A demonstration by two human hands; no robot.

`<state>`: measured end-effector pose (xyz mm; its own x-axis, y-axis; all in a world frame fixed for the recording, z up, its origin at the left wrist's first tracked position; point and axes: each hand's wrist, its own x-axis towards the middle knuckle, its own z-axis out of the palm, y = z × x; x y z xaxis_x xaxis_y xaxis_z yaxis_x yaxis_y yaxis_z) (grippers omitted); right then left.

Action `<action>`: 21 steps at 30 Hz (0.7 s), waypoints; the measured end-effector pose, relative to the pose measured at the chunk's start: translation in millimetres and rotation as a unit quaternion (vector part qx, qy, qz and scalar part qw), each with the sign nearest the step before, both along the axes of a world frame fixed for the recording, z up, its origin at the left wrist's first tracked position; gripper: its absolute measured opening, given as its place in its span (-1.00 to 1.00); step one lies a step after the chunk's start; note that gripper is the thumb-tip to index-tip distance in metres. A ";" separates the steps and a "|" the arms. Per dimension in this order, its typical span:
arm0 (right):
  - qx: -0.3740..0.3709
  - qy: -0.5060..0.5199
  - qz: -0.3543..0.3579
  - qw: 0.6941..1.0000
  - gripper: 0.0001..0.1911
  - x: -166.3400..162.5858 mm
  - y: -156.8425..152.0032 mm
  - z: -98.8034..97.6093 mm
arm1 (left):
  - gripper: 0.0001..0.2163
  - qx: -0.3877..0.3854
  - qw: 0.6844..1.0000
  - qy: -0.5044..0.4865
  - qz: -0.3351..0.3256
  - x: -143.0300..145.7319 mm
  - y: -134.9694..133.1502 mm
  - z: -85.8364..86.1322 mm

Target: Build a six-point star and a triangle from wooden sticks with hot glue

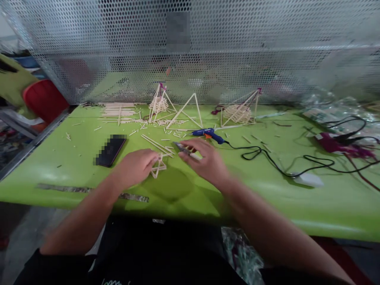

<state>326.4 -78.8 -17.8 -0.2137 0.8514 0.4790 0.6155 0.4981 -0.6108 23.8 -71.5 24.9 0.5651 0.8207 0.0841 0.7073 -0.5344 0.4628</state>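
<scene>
My left hand (139,164) is closed in a pinch on a small wooden stick frame (158,171) made of thin pale sticks. The frame stands just above or on the green tabletop; I cannot tell whether it touches. My right hand (204,160) is wrapped round a hand tool with a grey metal tip (179,146), which points left toward the frame. Its exact kind is partly hidden by the fingers. Loose wooden sticks (156,143) lie between and beyond the hands. A blue glue gun (208,133) with an orange trigger rests behind my right hand.
Stick pyramids (160,103) stand along the perforated metal screen (142,47), with a pile of sticks (117,111) at back left. A phone (112,150) and a metal ruler strip (133,197) lie left. A black cord (276,168) snakes right toward plastic bags (335,114).
</scene>
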 end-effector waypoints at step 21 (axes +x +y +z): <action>0.047 -0.026 0.139 0.989 -0.84 -38.4 -14.1 -34.2 | -0.67 0.109 0.993 -0.050 0.023 -27.3 -35.1 -34.7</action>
